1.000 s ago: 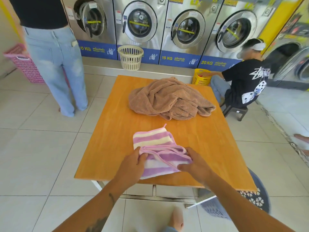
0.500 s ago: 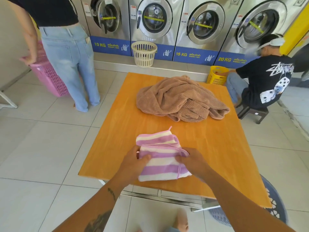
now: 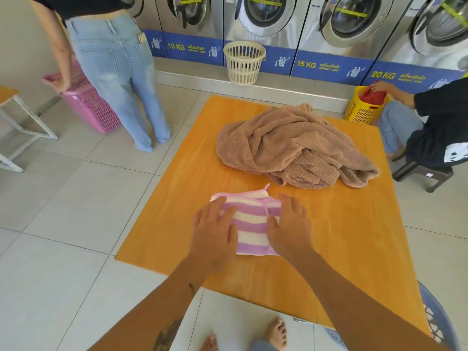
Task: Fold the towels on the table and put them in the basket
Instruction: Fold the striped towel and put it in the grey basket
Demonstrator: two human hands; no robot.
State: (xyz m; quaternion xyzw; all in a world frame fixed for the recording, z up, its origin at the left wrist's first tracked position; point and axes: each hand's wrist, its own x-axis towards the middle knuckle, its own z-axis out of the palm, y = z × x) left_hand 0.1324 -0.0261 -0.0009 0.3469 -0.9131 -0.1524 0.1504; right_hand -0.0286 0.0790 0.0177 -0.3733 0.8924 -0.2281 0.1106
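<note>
Both palms now moved flat onto folded striped towel point(image 3: 249, 224), left hand point(image 3: 214, 233), right hand point(image 3: 291, 230), long axis pointing away

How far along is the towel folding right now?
Looks done: the striped towel is folded into a small rectangle on the table.
In hand: the left hand and right hand lie flat on it, pressing it rather than gripping.
Left: it goes into the blue basket by the table's near right corner. The brown towel lies crumpled, unfolded.
</note>
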